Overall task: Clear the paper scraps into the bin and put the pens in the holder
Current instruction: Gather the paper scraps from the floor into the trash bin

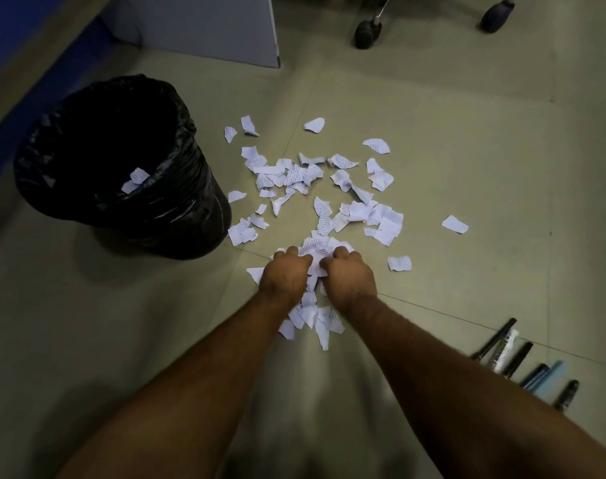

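Torn white paper scraps (pixel 329 188) lie scattered over the floor in the middle of the head view. My left hand (pixel 286 274) and my right hand (pixel 346 274) sit side by side at the near edge of the pile, fingers curled round a bunch of scraps (pixel 317 252) between them. More scraps lie under my wrists. A bin (pixel 122 167) lined with a black bag stands to the left, with a couple of scraps caught on its near rim. Several pens (pixel 522 357) lie on the floor at the lower right. No pen holder is in view.
A grey cabinet panel (pixel 208 29) stands at the back, and chair castors (pixel 367 32) are at the top right. A blue wall strip runs along the far left. One stray scrap (pixel 455 224) lies apart on the right.
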`<state>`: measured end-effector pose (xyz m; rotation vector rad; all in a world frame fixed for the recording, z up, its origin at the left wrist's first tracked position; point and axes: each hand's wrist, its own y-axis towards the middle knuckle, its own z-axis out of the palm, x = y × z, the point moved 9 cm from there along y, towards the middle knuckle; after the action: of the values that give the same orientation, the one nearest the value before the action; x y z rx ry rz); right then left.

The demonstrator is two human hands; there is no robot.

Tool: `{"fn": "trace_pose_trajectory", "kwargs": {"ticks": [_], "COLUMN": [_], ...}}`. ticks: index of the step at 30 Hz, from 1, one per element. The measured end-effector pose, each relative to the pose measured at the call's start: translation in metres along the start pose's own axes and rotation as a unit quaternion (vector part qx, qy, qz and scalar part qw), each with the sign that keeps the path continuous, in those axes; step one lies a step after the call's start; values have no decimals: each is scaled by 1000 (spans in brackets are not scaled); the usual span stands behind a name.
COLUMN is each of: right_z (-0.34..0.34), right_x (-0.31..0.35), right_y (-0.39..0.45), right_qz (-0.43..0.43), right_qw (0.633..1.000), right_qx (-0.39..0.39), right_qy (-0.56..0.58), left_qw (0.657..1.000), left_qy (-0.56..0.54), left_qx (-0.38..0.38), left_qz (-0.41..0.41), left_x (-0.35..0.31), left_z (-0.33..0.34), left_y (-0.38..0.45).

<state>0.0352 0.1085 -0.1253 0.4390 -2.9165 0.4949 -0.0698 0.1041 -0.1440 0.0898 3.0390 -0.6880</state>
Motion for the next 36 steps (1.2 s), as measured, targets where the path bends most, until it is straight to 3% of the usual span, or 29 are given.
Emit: {"fn": "trace_pose_trajectory", "kwargs": {"ticks": [5,10,15,22,27,31,34,36], "right_z": [-3,-5,-35,-99,-181,-269,-302,-304], "right_x": [-5,-11,-19,3,47,118,181,220], "right_y": [-4,-1,-14,-20,-19,-13,-2,9], "right_qz": [-10,30,114,108,65,-23,-68,-79], "right_qw": [999,993,936,886,835,795,795,816], "right_qx": [-34,-50,-123,-175,-232,-278,-257,-228], "right_qy": [4,101,308,416,494,539,546,526], "left_qw": [996,971,928,905,892,869,848,838], "left_qy": [-49,-154,-254,-297,-296,-278,-260,-256], "left_qx": [-71,-154,-204,-254,-317,-393,-439,-445], "left_qz": [-30,-101,-182,-168,-129,-110,-141,-183], "left_x": [3,12,27,35,51,94,145,181], "left_z": [-2,-29,-62,-138,-239,-324,-360,-364], "left_y": [-19,-25,-44,-70,-103,-146,-171,-178]}}
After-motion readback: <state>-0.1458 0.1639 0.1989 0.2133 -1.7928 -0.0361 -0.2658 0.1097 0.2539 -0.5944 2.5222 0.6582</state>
